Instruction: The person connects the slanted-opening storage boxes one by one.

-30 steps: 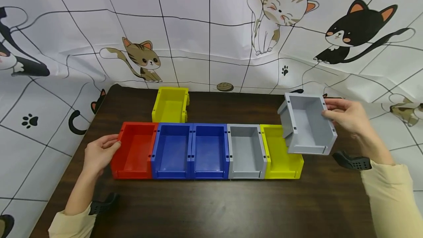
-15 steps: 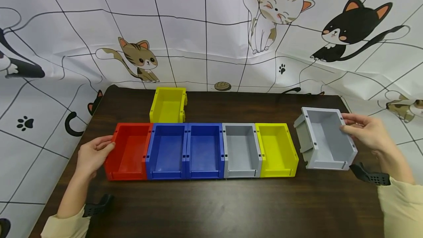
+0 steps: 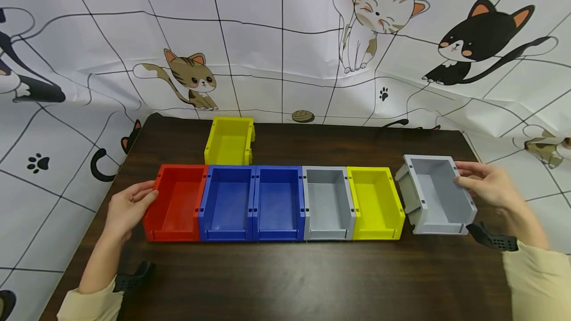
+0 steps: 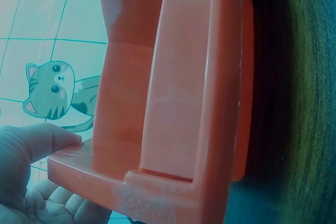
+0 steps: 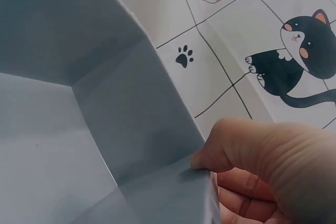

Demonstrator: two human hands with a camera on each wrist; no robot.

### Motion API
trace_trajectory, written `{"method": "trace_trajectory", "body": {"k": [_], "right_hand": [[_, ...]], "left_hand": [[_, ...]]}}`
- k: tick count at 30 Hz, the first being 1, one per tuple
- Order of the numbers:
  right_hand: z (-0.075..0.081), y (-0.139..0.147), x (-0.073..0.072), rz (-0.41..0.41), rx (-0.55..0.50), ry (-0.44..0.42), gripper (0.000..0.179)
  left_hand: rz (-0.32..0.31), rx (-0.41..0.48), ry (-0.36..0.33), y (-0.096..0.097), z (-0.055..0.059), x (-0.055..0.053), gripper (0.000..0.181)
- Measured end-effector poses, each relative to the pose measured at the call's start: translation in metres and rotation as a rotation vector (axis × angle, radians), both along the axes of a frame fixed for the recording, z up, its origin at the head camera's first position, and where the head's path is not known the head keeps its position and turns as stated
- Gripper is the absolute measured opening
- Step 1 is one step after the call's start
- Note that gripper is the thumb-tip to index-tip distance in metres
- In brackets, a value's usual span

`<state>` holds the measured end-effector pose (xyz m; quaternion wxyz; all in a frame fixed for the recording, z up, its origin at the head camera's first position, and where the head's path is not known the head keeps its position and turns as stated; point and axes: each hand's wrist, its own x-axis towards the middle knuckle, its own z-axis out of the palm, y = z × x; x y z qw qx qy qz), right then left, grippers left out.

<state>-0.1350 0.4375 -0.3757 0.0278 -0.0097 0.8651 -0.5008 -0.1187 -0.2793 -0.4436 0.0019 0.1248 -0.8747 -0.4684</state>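
Observation:
My right hand (image 3: 488, 185) pinches the right wall of a grey storage bin (image 3: 439, 194), thumb inside and fingers outside, as the right wrist view shows. That bin stands slightly tilted just right of a yellow bin (image 3: 376, 204), the end of a joined row. Leftward from it run another grey bin (image 3: 329, 204), two blue bins (image 3: 278, 204) and a red bin (image 3: 178, 204). My left hand (image 3: 129, 207) grips the red bin's left wall, its thumb over the rim in the left wrist view.
A second yellow bin (image 3: 229, 141) sits behind the row, near the back of the dark wooden table (image 3: 285, 281). A white cloth (image 3: 250, 38) printed with cats hangs behind the table. Black straps (image 3: 134, 277) circle both wrists.
My right hand has carried the grey bin from above the yellow bin to the right, then lower and slightly back towards the row. The left hand keeps its hold on the red bin.

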Motion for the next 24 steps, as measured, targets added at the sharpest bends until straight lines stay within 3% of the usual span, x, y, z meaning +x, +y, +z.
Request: {"method": "trace_trajectory", "body": {"k": [7, 24], "right_hand": [[-0.006, -0.002, -0.004, -0.015, 0.006, -0.018, 0.048], [-0.004, -0.001, -0.012, -0.018, 0.042, -0.053, 0.048]], "left_hand": [[-0.034, -0.006, 0.000, 0.000, 0.002, 0.000, 0.049], [-0.026, -0.003, -0.005, 0.000, 0.003, -0.001, 0.049]]}}
